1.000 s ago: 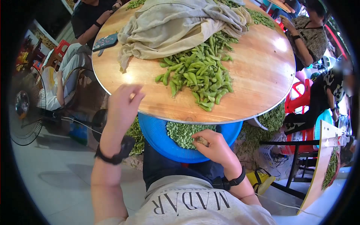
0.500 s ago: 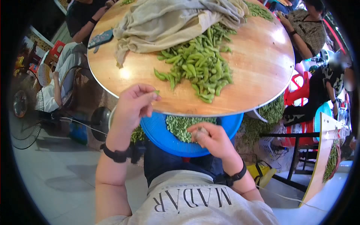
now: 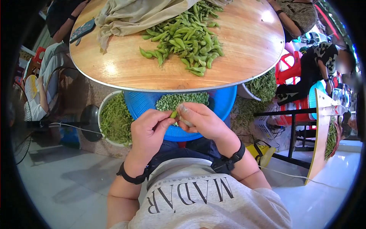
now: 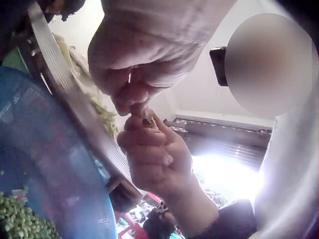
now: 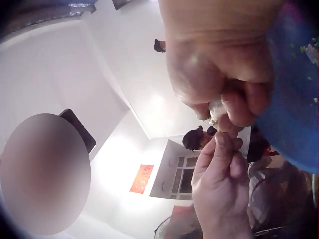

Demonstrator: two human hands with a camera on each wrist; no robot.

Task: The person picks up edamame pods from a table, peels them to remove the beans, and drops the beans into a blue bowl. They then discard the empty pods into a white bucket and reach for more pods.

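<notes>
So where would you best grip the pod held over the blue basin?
Probably by its ends. The pod is slim and lies between the hands: the left hand pinches its near end from the left, the right hand meets it from the right, over the blue basin.

The green pod is mostly hidden between the left hand and right hand. The beige cloth is cut off by the top edge. Both wrist views are blurred.
</notes>
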